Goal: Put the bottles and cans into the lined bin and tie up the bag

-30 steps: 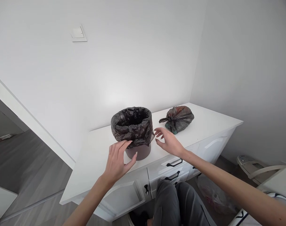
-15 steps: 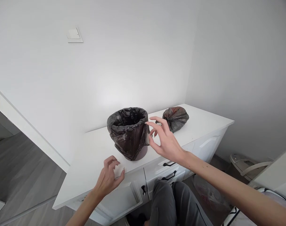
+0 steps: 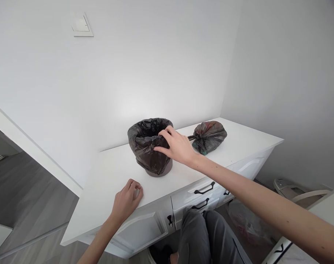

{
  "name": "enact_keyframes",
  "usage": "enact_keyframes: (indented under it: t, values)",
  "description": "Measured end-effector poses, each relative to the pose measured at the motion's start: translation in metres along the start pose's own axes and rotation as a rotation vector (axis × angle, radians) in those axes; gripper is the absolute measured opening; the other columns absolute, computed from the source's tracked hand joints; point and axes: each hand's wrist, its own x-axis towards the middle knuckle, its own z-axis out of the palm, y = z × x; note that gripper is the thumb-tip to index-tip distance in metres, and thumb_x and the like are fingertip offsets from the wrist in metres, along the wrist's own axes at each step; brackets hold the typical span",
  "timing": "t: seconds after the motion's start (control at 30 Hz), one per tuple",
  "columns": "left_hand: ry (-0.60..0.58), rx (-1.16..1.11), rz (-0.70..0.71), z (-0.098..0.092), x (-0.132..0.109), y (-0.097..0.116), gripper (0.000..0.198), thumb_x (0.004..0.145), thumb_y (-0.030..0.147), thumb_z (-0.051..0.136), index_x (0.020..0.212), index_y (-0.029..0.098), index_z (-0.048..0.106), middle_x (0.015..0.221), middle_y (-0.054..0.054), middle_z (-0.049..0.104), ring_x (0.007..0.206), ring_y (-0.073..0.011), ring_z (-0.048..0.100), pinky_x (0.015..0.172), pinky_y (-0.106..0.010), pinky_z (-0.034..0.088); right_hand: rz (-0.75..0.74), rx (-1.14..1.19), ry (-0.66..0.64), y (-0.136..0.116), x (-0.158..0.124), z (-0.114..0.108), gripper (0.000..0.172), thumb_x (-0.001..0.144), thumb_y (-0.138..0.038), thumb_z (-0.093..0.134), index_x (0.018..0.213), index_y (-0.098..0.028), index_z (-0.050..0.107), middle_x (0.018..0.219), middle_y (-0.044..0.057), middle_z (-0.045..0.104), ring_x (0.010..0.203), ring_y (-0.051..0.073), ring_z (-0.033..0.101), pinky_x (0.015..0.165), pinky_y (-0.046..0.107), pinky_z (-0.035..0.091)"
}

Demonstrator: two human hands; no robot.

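A small brownish trash bin (image 3: 168, 169) stands upright on the white cabinet top (image 3: 106, 183). Its black trash bag liner (image 3: 145, 146) is folded over the rim and hangs down the outside. My right hand (image 3: 176, 145) pinches the lined rim at its near right side, fingers over the inside and thumb pressed on the outer bag. My left hand (image 3: 128, 200) rests at the cabinet's front edge, fingers curled to the thumb in a loop with nothing visible in it. To the right lies a tied, filled black bag (image 3: 210, 136), its twisted end pointing toward the bin.
Drawers with black handles (image 3: 204, 188) face me, close to my knees (image 3: 205, 234). A clear plastic bag (image 3: 248, 222) and a pale appliance (image 3: 289, 189) sit low at the right. The light switch (image 3: 83, 25) is on the wall.
My right hand has moved left from beside the bin onto its rim and closed there. The left hand's fingers have curled together. The view has shifted slightly.
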Motion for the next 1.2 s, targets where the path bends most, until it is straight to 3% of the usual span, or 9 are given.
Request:
enact_keyframes:
  t: [0.13,0.23,0.4,0.63,0.77,0.9,1.0,1.07,1.2]
  values:
    - [0.016,0.099,0.025,0.001,-0.003,0.003,0.017,0.101,0.03,0.039,0.09,0.024,0.051,0.096,-0.001,0.065,0.061,-0.0141,0.059,0.051,-0.026,0.035,0.016,0.002,0.004,0.028,0.028,0.022,0.046,0.097,-0.059,0.065,0.127,-0.025,0.057,0.122,0.013,0.057,0.092,0.028,0.067,0.07,0.037,0.054]
    - [0.01,0.132,0.033,0.0,-0.004,0.006,0.021,0.103,0.027,0.036,0.089,0.024,0.05,0.091,-0.002,0.064,0.064,-0.015,0.058,0.05,-0.026,0.031,0.052,0.018,-0.011,0.055,0.051,0.037,0.052,0.095,-0.061,0.066,0.131,-0.025,0.055,0.129,0.015,0.053,0.101,0.031,0.066,0.081,0.042,0.056]
    - [-0.032,0.165,0.052,0.001,-0.006,0.007,0.022,0.102,0.021,0.035,0.086,0.023,0.05,0.084,-0.004,0.062,0.067,-0.0167,0.056,0.048,-0.027,0.027,0.233,-0.071,-0.096,0.106,0.079,0.053,0.062,0.094,-0.065,0.062,0.136,-0.021,0.051,0.142,0.022,0.045,0.116,0.041,0.061,0.095,0.054,0.052]
    - [-0.072,0.245,0.062,0.013,-0.011,0.002,0.025,0.104,0.02,0.035,0.085,0.023,0.051,0.08,-0.004,0.059,0.069,-0.0178,0.052,0.047,-0.029,0.024,0.373,-0.278,-0.143,0.178,0.095,0.071,0.084,0.094,-0.075,0.051,0.146,-0.009,0.038,0.153,0.035,0.028,0.129,0.05,0.049,0.101,0.064,0.043]
    - [-0.087,0.282,0.093,0.016,-0.014,0.0,0.026,0.104,0.019,0.034,0.085,0.023,0.052,0.081,-0.005,0.059,0.071,-0.019,0.053,0.047,-0.03,0.023,0.4,-0.345,-0.098,0.204,0.094,0.078,0.086,0.096,-0.075,0.047,0.148,-0.007,0.036,0.153,0.037,0.025,0.133,0.051,0.043,0.102,0.065,0.039]
    - [-0.096,0.285,0.093,0.02,-0.015,-0.002,0.025,0.105,0.02,0.035,0.087,0.023,0.052,0.084,-0.006,0.059,0.074,-0.02,0.054,0.048,-0.03,0.023,0.428,-0.416,-0.002,0.205,0.083,0.089,0.082,0.098,-0.062,0.053,0.153,-0.005,0.032,0.154,0.037,0.026,0.137,0.051,0.036,0.104,0.067,0.035]
    - [-0.098,0.284,0.094,0.023,-0.016,-0.004,0.024,0.105,0.021,0.035,0.088,0.023,0.051,0.085,-0.005,0.058,0.076,-0.02,0.054,0.049,-0.03,0.024,0.351,-0.403,0.029,0.186,0.062,0.103,0.083,0.098,-0.05,0.057,0.161,-0.011,0.021,0.165,0.034,0.014,0.145,0.051,0.027,0.109,0.069,0.03]
    - [-0.094,0.28,0.093,0.025,-0.016,-0.005,0.024,0.105,0.021,0.035,0.088,0.023,0.051,0.085,-0.005,0.058,0.075,-0.0203,0.053,0.049,-0.03,0.024,0.282,-0.34,0.0,0.167,0.04,0.114,0.082,0.097,-0.043,0.058,0.164,-0.015,0.02,0.17,0.029,0.008,0.15,0.05,0.021,0.114,0.07,0.025]
    - [-0.059,0.278,0.1,0.025,-0.013,-0.006,0.025,0.106,0.023,0.035,0.087,0.023,0.052,0.084,-0.006,0.058,0.076,-0.0215,0.054,0.052,-0.032,0.031,0.2,-0.111,-0.163,0.124,-0.021,0.14,0.074,0.096,-0.038,0.056,0.163,-0.019,0.029,0.173,0.022,0.015,0.157,0.044,0.017,0.123,0.067,0.02]
